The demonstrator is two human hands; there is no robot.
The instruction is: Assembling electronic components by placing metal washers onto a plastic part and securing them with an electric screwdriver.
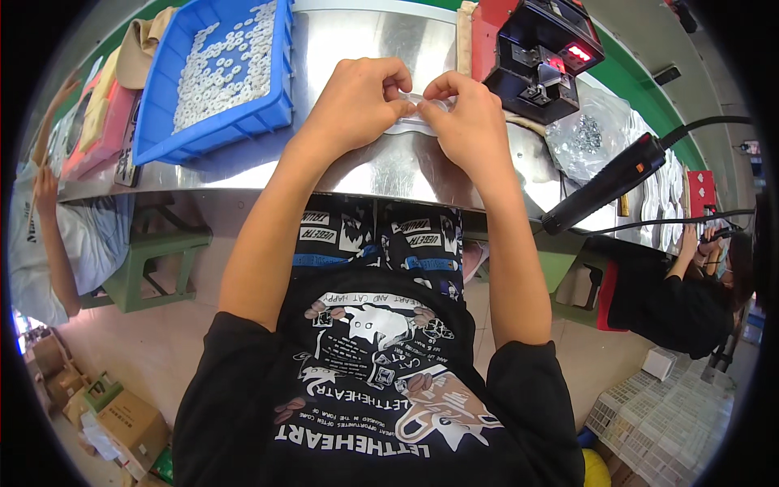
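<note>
Both my hands meet over the metal table, fingertips bent inward on a small pale, translucent piece (412,120) whose kind I cannot make out. My left hand (361,101) pinches its left side between thumb and fingers. From the other side my right hand (466,114) pinches it, thumb near the left thumb. The fingers cover much of the piece. Left of my hands stands a blue plastic tray (150,140) with many small white ring-shaped parts (231,69) in it. To the right of my hands is a black and red machine (519,73) with a lit red display.
A clear plastic bag (588,134) of small dark parts lies right of the machine. A black corded electric screwdriver (604,183) hangs over the table's front edge at right. Other people sit at far left and far right. Cardboard boxes (134,426) stand on the floor at lower left.
</note>
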